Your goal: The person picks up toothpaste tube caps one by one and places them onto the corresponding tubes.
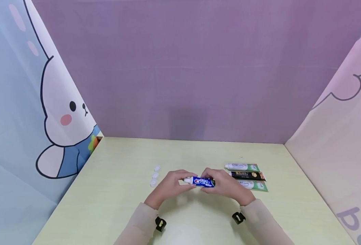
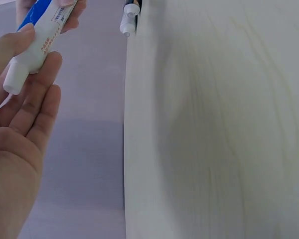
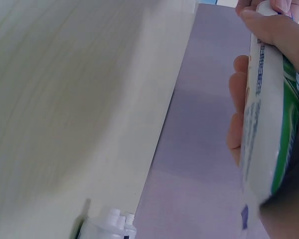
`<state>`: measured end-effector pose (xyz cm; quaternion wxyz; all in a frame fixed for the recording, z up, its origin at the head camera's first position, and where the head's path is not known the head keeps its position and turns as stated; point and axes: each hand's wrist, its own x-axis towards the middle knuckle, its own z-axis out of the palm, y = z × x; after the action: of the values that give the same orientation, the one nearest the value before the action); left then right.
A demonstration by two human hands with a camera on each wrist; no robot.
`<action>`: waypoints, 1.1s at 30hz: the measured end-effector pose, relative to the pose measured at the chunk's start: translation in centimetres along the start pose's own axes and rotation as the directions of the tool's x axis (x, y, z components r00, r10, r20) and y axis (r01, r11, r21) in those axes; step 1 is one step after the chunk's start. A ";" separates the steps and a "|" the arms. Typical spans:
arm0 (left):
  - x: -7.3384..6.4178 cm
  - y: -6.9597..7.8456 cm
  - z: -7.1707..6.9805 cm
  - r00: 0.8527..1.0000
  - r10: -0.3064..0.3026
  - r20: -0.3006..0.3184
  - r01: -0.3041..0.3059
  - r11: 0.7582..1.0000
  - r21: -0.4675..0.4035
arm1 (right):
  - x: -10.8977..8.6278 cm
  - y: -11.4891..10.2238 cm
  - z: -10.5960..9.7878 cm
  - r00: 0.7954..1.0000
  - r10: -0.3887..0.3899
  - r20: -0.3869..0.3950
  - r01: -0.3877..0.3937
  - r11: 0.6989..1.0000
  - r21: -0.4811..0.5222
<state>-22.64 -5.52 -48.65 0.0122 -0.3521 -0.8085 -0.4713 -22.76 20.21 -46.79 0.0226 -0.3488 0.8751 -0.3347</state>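
Observation:
A blue and white Crest toothpaste tube (image 1: 203, 182) is held between both hands above the table, its white cap end (image 2: 16, 79) toward the left. My left hand (image 1: 171, 183) pinches the tube near its shoulder with thumb and forefinger; the other fingers spread beneath it in the left wrist view. Around the tube's body, my right hand (image 1: 224, 183) grips with thumb and fingers. In the right wrist view the tube's white back and green side (image 3: 269, 114) show along the right palm.
Several small round white pieces (image 1: 154, 175) lie in a row left of the hands. To the right are two green and white tubes (image 1: 243, 166) with a black tube (image 1: 247, 175) between them. A purple backdrop (image 1: 192, 71) stands behind the pale table (image 1: 122, 156).

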 end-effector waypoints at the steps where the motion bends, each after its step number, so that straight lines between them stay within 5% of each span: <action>1: 0.0 0.0 0.0 1.000 0.005 -0.006 -0.005 1.000 0.005 | -0.1 0.0 -0.1 1.000 0.001 0.002 -0.001 1.000 -0.011; 18: -1.0 -0.3 -2.0 0.997 -0.062 -0.053 0.065 0.996 0.059 | -2.1 1.0 -1.1 0.995 -0.066 -0.071 0.057 0.991 -0.121; 25: -1.4 -0.5 -2.3 0.996 -0.077 -0.036 0.079 0.996 0.046 | -2.8 1.3 -1.1 0.997 -0.030 -0.074 0.021 0.993 -0.119; 33: -2.1 -1.1 -2.4 0.997 -0.080 0.011 0.078 0.988 0.130 | -3.0 1.8 -0.5 0.999 -0.025 -0.046 0.020 0.994 -0.104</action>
<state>-22.49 -8.87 -48.88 0.0098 -0.3219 -0.8508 -0.4152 -21.71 23.35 -48.12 -0.0198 -0.3512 0.8876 -0.2974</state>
